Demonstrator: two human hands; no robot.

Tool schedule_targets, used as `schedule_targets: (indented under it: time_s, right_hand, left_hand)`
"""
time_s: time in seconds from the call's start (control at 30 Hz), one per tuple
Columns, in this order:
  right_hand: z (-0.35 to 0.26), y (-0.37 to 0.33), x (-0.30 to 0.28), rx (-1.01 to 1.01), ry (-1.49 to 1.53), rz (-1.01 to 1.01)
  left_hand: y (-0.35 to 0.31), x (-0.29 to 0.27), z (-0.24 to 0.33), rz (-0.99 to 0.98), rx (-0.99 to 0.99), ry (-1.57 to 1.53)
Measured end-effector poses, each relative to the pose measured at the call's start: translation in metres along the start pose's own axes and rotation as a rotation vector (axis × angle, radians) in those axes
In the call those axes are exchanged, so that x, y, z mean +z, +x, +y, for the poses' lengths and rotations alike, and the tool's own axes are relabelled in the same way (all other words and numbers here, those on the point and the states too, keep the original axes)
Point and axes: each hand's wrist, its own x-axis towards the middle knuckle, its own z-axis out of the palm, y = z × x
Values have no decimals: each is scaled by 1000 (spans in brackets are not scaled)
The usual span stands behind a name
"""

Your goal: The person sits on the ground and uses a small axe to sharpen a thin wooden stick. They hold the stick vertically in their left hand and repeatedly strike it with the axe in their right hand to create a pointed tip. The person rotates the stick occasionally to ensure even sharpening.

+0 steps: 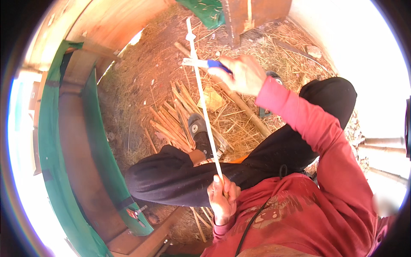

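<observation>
2 hands are working on 1 long pale bamboo strip (204, 107) in the head view, the only view I have. I am gripping its near end with my left hand (222, 198), fingers clenched round it just above my lap, and the strip is running up and away from me, over my black trouser leg (180, 177) and my shoe (198, 125), to a point well past my other hand. My right hand (242, 73) is closing on a knife with a blue handle (219, 64), and I am pressing its pale blade (193, 62) crosswise against the strip high up, so blade and strip are touching there.

Judging by its look, the strip is going to handle as light and springy: thin enough to bend and whip, stiff along its length, and likely sharp-edged and splintery. I am thinking the safest hold is the one I am keeping, near the end with a full fist, with the blade meeting it well clear of those fingers.

Around my feet more split bamboo slats (171, 124) are lying in a loose pile on the straw-strewn ground (150, 73), with a thicker round pole (244, 109) lying across the straw near my right knee. On my left a curved green and brown wooden frame (81, 141) is rising beside me.
</observation>
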Motion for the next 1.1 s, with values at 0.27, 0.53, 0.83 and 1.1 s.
schedule_targets:
  time_s: [0.27,0.53,0.83,1.1]
  right_hand:
    - [28,28,-8,18,-288,116]
    - [59,39,-30,399,-109,106]
    - [-60,-64,12,-371,276,-395]
    - [-27,-28,6,-135,10,-106]
  left_hand:
    - [-25,-28,-8,-39,-57,-23]
    - [-38,-53,-2,164,21,-64]
    - [26,-21,20,-9,55,-76]
    - [18,-13,16,15,90,43]
